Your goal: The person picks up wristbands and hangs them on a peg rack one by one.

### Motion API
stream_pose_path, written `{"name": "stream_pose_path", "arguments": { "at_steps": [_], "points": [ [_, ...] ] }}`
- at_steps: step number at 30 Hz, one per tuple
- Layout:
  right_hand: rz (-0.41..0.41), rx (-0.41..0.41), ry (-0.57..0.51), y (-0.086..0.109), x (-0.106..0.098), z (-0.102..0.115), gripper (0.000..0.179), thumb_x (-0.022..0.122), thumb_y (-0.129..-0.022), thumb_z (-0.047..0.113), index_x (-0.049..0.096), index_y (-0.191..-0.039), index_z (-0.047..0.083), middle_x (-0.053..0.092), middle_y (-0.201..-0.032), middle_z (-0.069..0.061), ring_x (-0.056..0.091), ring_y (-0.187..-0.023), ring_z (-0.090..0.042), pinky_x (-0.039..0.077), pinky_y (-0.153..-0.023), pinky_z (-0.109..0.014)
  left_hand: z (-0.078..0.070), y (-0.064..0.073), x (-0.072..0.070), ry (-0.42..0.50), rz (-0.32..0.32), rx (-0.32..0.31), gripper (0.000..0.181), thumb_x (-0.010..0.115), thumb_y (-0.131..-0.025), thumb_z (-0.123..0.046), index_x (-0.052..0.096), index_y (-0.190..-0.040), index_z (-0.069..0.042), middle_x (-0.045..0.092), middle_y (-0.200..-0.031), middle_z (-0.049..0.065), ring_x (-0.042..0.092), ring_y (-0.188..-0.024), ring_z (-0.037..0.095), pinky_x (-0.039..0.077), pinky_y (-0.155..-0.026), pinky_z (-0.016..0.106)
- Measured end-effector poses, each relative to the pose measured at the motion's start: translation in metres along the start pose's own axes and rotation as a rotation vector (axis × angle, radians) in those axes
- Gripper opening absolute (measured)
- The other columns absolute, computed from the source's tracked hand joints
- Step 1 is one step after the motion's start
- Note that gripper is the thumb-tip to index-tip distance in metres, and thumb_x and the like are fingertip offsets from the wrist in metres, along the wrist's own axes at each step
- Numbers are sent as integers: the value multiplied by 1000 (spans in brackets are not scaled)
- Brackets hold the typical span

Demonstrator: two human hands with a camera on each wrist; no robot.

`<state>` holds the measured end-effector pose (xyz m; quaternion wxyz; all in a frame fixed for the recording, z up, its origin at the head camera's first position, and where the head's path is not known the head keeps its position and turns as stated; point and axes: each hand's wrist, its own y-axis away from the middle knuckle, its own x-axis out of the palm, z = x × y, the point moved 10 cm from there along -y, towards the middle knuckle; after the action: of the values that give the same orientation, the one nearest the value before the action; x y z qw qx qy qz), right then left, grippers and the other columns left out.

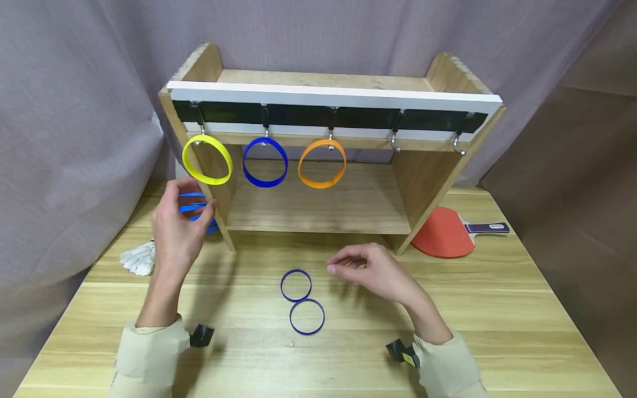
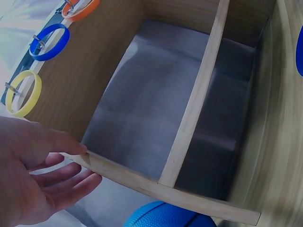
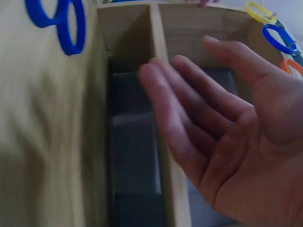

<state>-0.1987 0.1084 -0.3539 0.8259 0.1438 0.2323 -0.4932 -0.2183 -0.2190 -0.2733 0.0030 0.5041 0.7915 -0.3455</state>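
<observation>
My left hand (image 1: 176, 229) is raised beside the left side panel of a wooden shelf (image 1: 318, 228), fingers loosely bent with nothing between them. In the left wrist view its fingertips are close to the panel's front edge; whether they touch cannot be told. My right hand (image 1: 375, 271) hovers over the table with relaxed fingers, holding nothing. Left of it, two dark blue rings (image 1: 307, 317) lie side by side on the tabletop. Hung on the shelf's hooks are a yellow ring (image 1: 229, 166), a blue ring (image 1: 265, 183) and an orange ring (image 1: 322, 185).
Two bare hooks (image 1: 395, 142) are at the right of the rail. A blue ball (image 2: 168, 216) sits behind my left hand, near a white shuttlecock (image 1: 139, 258). A red table tennis bat (image 1: 443, 233) lies at the shelf's right side. Grey curtains (image 1: 318, 33) surround the table.
</observation>
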Motion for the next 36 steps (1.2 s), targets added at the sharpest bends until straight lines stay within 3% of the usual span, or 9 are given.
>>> {"name": "stream_pose_path", "arguments": {
  "at_steps": [3,11,21,29,36],
  "points": [
    [83,6,71,0,19,-8,24,72,-91,26,73,-107,9,71,-92,1,68,-80,-18,58,-69,-28,0,0,-1,-4,-12,-1,40,76,-83,-2,56,-117,0,64,-105,6,68,-90,19,57,-73,18],
    [152,98,314,-5,49,-32,28,78,-84,31,71,-103,11,67,-79,12,62,-72,-5,53,-67,-29,0,1,0,1,-14,3,39,75,-83,-1,56,-116,1,64,-104,7,68,-89,20,58,-73,18],
    [161,72,359,-9,66,-41,10,81,-82,24,71,-83,21,60,-67,15,55,-63,-4,48,-60,-27,0,1,0,-1,-15,13,39,76,-83,-2,56,-117,1,65,-104,7,68,-89,22,57,-73,17],
    [135,61,393,-8,55,-43,14,76,-82,11,70,-74,21,59,-67,13,54,-65,-6,47,-60,-26,-1,1,-1,-1,-11,26,38,76,-83,-2,56,-116,1,65,-104,8,68,-89,22,58,-73,19],
    [128,66,399,-8,48,-44,14,76,-80,10,69,-74,20,60,-67,13,54,-64,-6,48,-59,-26,-2,1,-1,-2,-5,28,38,76,-83,-2,56,-116,1,65,-103,8,68,-89,22,57,-72,18]
  ]
}}
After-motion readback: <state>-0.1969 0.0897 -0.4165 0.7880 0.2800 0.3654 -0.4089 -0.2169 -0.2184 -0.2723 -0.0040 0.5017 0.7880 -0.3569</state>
